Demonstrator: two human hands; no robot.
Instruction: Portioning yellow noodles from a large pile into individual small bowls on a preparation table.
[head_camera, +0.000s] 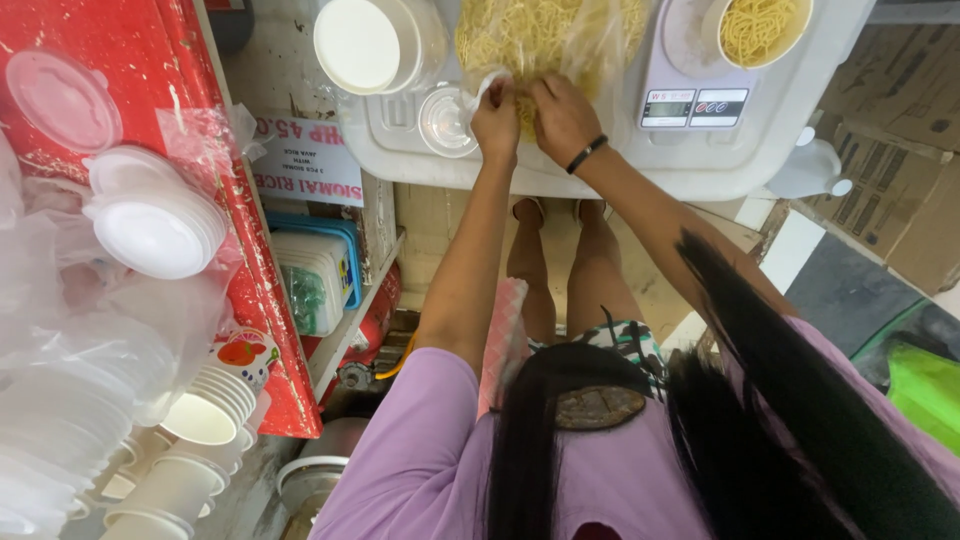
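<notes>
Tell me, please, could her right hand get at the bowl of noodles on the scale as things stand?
Probably yes: the right hand grips the noodle bag, and the bowl of noodles sits uncovered on the scale just beside it.

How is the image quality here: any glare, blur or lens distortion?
Head view: strong wide-angle bending at the edges; soft even light, no hard shadows; mild glare on the clear noodle bag; both hands, left hand and right hand, reasonably sharp; the hair close to the lens blurs.

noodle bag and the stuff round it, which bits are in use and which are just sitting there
In use:
left hand
right hand
noodle bag
bowl of noodles
scale

Lying about:
stack of white bowls
clear lid
stacked paper cups
cardboard boxes
</notes>
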